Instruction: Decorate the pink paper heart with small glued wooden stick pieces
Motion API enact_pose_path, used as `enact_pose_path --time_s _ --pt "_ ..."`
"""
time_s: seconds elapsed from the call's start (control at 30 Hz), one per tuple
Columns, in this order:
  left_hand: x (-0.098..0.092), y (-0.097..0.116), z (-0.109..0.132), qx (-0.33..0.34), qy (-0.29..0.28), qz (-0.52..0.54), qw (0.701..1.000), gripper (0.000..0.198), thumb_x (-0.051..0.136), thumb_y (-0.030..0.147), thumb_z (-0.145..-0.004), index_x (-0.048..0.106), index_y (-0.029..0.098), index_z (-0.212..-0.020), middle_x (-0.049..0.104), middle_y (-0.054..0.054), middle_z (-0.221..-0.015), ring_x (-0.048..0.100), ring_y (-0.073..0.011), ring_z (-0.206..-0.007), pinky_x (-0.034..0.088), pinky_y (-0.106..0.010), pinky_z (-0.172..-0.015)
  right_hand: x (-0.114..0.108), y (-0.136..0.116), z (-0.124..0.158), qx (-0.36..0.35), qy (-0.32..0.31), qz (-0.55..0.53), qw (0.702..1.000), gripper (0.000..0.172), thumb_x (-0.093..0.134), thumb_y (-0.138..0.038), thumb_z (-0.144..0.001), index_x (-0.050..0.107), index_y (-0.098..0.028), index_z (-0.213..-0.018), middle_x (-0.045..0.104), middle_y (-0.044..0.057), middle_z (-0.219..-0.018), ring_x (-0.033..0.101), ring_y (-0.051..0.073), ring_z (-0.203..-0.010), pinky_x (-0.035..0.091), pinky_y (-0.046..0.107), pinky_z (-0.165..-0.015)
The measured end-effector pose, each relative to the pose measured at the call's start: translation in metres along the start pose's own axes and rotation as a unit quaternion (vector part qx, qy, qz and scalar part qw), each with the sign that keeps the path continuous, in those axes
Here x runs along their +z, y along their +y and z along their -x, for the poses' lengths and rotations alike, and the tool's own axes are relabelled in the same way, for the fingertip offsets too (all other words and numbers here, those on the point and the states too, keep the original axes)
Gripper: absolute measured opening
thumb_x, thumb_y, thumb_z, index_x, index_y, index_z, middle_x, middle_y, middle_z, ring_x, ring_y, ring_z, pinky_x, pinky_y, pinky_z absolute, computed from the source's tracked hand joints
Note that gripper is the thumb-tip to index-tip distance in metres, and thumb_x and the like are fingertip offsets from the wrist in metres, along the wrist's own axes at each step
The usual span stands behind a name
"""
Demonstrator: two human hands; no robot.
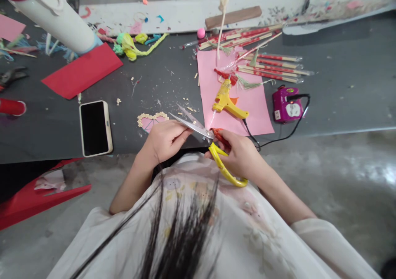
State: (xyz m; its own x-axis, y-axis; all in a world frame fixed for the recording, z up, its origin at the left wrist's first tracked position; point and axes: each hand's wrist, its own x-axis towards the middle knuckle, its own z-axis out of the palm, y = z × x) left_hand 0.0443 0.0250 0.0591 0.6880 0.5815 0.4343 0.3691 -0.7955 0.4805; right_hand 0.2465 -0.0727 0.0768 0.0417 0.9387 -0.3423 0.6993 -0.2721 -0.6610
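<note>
Yellow-handled scissors [227, 169] are in my right hand [239, 153] at the table's front edge, with their blades parted and pointing left. My right hand also has something red-orange at its fingertips. My left hand [167, 141] is closed, thumb and fingers pinched together beside the lower blade; what they hold, if anything, is too small to tell. Just behind my left hand lies a pink heart shape [149, 123] edged with small pale pieces. Beyond the scissors, a yellow glue gun [227, 99] rests on a pink sheet [250, 118].
A phone [96, 128], red paper [83, 71] and a white bottle [58, 19] are on the left. Wrapped sticks [269, 66] lie at the back right. A purple box [288, 105] with a black cord stands right of the pink sheet. Yellow yarn [131, 48] lies behind.
</note>
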Motion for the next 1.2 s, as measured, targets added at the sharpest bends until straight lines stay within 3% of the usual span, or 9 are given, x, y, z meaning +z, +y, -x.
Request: enact_pose_path --time_s 0.1,0.27,0.4,0.53,0.87,1.2 --pt "0.005 0.001 0.003 -0.001 0.039 -0.056 0.998 0.028 0.055 0.031 -0.096 0.069 0.017 -0.076 0.069 -0.001 -0.065 0.062 -0.0120 -0.063 0.044 -0.022 -0.060 0.002 0.001 -0.001 0.011 0.003 0.012 1.000 0.038 0.068 -0.051 -0.073 0.043 -0.023 -0.075 0.052 -0.004 -0.067 0.042 0.011 -0.055 0.030 0.026 -0.054" --pt "0.010 -0.001 0.005 0.042 0.066 -0.103 0.992 0.032 0.048 0.020 -0.096 0.067 0.017 -0.071 0.067 -0.001 -0.063 0.061 -0.0121 -0.063 0.045 -0.022 -0.064 0.005 0.002 -0.002 0.010 0.014 0.024 1.000 0.035 0.068 -0.049 -0.073 0.047 -0.022 -0.083 0.056 0.000 -0.074 0.049 0.014 -0.061 0.035 0.027 -0.057" --pt "0.007 -0.004 0.003 0.035 0.033 -0.006 0.999 0.036 0.049 0.019 -0.096 0.064 0.018 -0.063 0.067 0.002 -0.058 0.060 -0.0089 -0.057 0.043 -0.019 -0.057 0.006 0.003 0.000 -0.038 0.033 0.019 0.999 0.040 0.066 -0.049 -0.074 0.049 -0.021 -0.096 0.060 0.005 -0.084 0.056 0.019 -0.072 0.041 0.031 -0.063" --pt "0.003 -0.005 -0.001 0.007 -0.018 0.071 0.997 0.040 0.050 0.021 -0.097 0.062 0.018 -0.059 0.065 0.004 -0.054 0.057 -0.0064 -0.051 0.041 -0.017 -0.052 0.005 0.004 0.001 -0.042 0.022 0.010 0.999 0.042 0.063 -0.053 -0.074 0.046 -0.021 -0.094 0.060 0.008 -0.088 0.057 0.022 -0.077 0.042 0.034 -0.066" --pt "0.000 -0.003 -0.004 0.009 -0.031 0.073 0.997 0.045 0.047 0.025 -0.099 0.056 0.018 -0.055 0.057 0.004 -0.048 0.055 -0.0075 -0.049 0.042 -0.018 -0.052 0.001 0.002 0.000 -0.003 -0.015 0.010 1.000 0.040 0.067 -0.050 -0.073 0.037 -0.024 -0.078 0.054 -0.001 -0.075 0.048 0.014 -0.064 0.034 0.028 -0.059" --pt "0.000 -0.002 -0.005 0.016 -0.032 0.059 0.998 0.045 0.048 0.023 -0.099 0.054 0.017 -0.055 0.058 0.004 -0.048 0.053 -0.0076 -0.047 0.040 -0.019 -0.052 0.001 0.001 -0.001 -0.004 -0.006 0.033 0.999 0.040 0.067 -0.051 -0.074 0.040 -0.023 -0.076 0.052 -0.003 -0.068 0.044 0.012 -0.057 0.030 0.026 -0.055"
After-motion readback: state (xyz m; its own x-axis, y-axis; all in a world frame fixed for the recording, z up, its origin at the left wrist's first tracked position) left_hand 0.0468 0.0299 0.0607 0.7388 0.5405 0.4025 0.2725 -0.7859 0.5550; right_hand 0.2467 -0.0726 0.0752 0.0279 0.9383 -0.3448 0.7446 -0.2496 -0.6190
